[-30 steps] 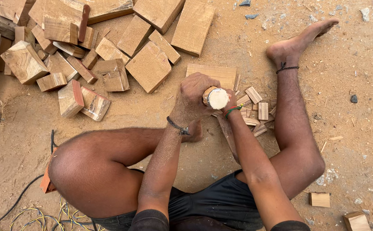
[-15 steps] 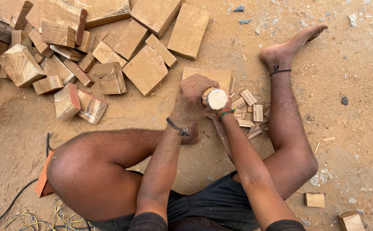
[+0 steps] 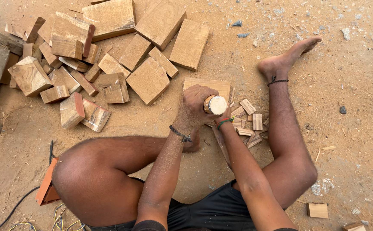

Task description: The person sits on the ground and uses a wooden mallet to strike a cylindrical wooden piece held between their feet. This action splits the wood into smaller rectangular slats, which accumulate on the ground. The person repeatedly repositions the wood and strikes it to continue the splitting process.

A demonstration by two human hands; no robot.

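Sandy floor [image 3: 357, 141] fills the frame. Pile of sawn timber blocks [image 3: 109, 55] across the upper left, largest slabs at top centre. Flat wooden board [image 3: 195, 83] lies at centre, partly hidden behind the hands; small offcuts [image 3: 250, 119] scattered just right of it.

Wooden cylinder [image 3: 215, 105], centre frame, over the board: pale, round cut end faces the camera, darker bark-like rim. Left hand [image 3: 193, 107] wraps closed around its side. Right hand [image 3: 225, 117] sits below and behind it, mostly hidden; its grip cannot be told, only a green and red wristband showing.

Against the picture half a second back: cylinder and both hands hold the same pose; the view sits marginally lower, nothing else displaced.
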